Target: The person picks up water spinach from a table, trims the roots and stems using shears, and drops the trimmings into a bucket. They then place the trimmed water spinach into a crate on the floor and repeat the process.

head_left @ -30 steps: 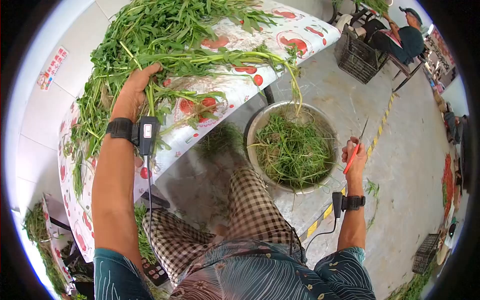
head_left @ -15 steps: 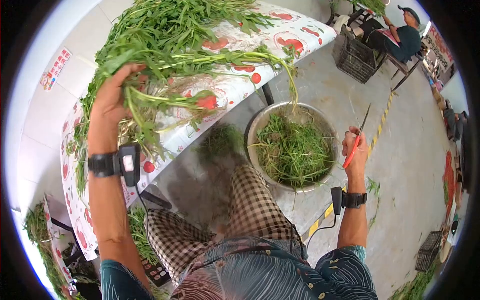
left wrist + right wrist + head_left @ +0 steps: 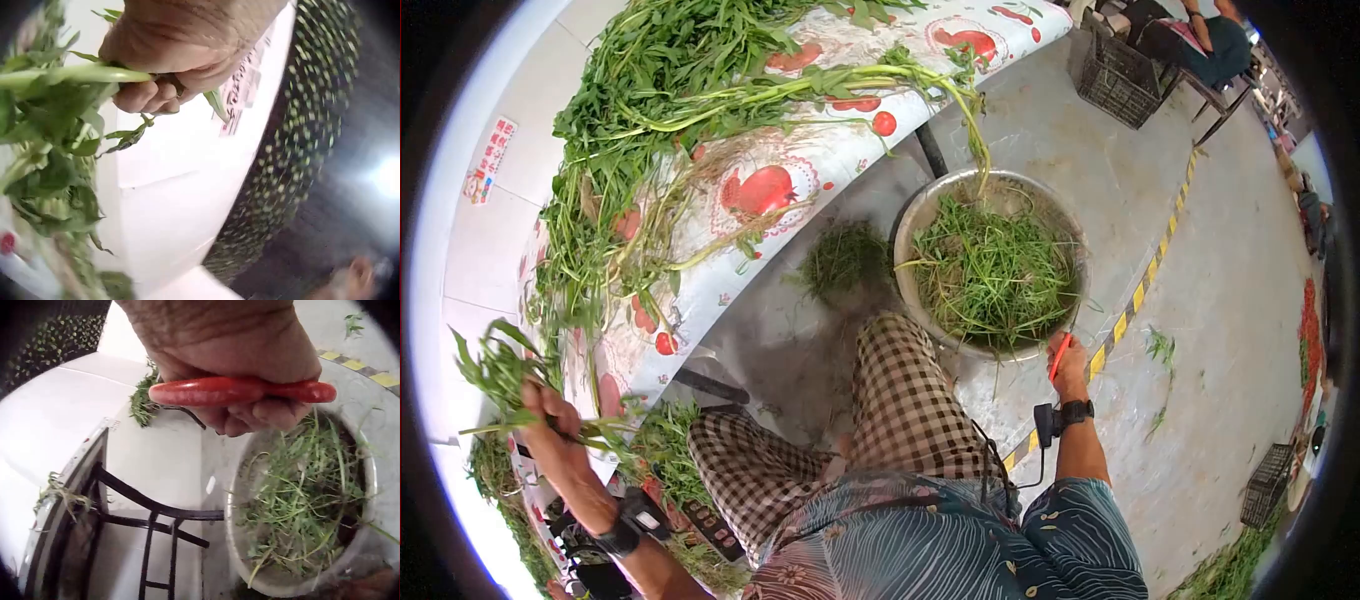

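Observation:
At the far left of the head view, my left hand (image 3: pixel 550 420) grips a bunch of leafy green stems (image 3: pixel 495 370) off the table's left end. The left wrist view shows its fingers curled round a thick pale stem (image 3: pixel 94 74), leaves hanging beside it. My right hand (image 3: pixel 1072 366) holds red-handled scissors (image 3: pixel 1058 356) right by the near rim of a metal basin (image 3: pixel 905 262). In the right wrist view the red handles (image 3: pixel 206 392) lie across the palm; the blades are mostly hidden. Cut grassy trimmings (image 3: pixel 990 265) fill the basin.
A heap of leafy greens (image 3: pixel 670 70) covers the back of the table with its fruit-print cloth (image 3: pixel 765 190); long stems trail over its edge toward the basin. Loose greens (image 3: pixel 840 258) lie on the floor beneath. A black crate (image 3: pixel 1118 82) stands near a seated person at upper right.
My left hand has lifted a bunch from the table and swung it down and left, past the table's end. The right hand with the scissors has come lower, toward the basin's rim.

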Demonstrator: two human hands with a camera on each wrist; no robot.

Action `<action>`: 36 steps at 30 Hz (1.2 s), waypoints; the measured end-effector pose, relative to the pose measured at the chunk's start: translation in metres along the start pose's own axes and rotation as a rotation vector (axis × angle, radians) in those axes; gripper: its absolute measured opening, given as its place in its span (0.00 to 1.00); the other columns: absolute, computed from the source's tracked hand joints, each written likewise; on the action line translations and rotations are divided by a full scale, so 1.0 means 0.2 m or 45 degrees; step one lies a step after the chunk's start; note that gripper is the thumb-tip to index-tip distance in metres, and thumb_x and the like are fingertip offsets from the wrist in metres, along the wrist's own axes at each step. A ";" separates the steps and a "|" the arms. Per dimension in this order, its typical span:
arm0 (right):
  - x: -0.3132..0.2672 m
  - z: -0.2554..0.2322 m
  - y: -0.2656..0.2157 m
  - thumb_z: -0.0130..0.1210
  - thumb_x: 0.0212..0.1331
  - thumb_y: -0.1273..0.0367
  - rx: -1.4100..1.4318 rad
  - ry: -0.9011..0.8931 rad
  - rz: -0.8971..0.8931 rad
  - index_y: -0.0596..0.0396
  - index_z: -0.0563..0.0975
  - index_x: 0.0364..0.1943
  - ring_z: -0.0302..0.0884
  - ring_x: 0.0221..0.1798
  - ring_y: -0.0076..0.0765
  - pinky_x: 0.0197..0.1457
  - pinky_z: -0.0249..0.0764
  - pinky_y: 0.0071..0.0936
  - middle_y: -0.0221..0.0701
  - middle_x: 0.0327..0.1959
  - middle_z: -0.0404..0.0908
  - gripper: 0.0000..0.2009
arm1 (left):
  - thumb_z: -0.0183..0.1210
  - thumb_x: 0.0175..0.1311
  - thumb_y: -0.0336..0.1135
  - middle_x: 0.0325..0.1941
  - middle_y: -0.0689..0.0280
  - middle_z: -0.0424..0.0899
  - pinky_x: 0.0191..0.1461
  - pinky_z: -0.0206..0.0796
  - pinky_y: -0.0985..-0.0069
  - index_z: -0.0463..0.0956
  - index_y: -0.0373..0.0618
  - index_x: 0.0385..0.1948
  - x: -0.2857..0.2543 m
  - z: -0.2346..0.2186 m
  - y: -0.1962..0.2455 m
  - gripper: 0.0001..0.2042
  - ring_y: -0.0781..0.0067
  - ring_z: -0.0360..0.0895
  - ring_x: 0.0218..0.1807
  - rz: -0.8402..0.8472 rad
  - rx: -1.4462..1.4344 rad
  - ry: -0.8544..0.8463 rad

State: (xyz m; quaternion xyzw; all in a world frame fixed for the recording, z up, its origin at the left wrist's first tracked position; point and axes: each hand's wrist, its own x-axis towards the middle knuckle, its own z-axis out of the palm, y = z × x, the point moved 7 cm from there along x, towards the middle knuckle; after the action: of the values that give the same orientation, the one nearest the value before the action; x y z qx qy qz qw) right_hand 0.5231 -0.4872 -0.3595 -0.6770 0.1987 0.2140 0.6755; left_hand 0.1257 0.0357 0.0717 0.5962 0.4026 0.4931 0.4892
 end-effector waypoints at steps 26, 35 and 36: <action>0.54 0.35 0.34 0.51 0.50 0.66 -0.766 0.206 -0.064 0.54 0.70 0.32 0.67 0.28 0.24 0.31 0.67 0.26 0.29 0.24 0.72 0.08 | 0.48 0.61 0.43 0.21 0.74 0.64 0.29 0.54 0.84 0.71 0.44 0.34 -0.02 0.15 -0.39 0.12 0.84 0.60 0.25 0.121 0.236 0.426; 0.86 0.63 0.37 0.49 0.51 0.66 -1.038 0.188 -0.251 0.55 0.70 0.34 0.71 0.28 0.39 0.31 0.66 0.34 0.39 0.25 0.74 0.09 | 0.49 0.60 0.46 0.25 0.74 0.66 0.33 0.56 0.84 0.71 0.43 0.43 0.05 0.14 -0.40 0.17 0.81 0.63 0.28 0.088 0.504 0.470; 0.91 0.64 0.43 0.50 0.50 0.67 -0.808 0.177 -0.112 0.56 0.70 0.37 0.72 0.30 0.43 0.33 0.67 0.35 0.41 0.28 0.75 0.12 | 0.49 0.60 0.46 0.25 0.74 0.66 0.33 0.56 0.84 0.71 0.44 0.43 0.07 0.14 -0.42 0.17 0.81 0.63 0.28 0.086 0.511 0.476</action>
State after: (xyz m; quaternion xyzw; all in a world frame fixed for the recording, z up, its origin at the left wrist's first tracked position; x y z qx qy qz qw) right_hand 0.6227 -0.3556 -0.5311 -0.8747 0.1383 0.1893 0.4243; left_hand 0.1558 0.0603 -0.0098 0.5929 0.5553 0.5211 0.2617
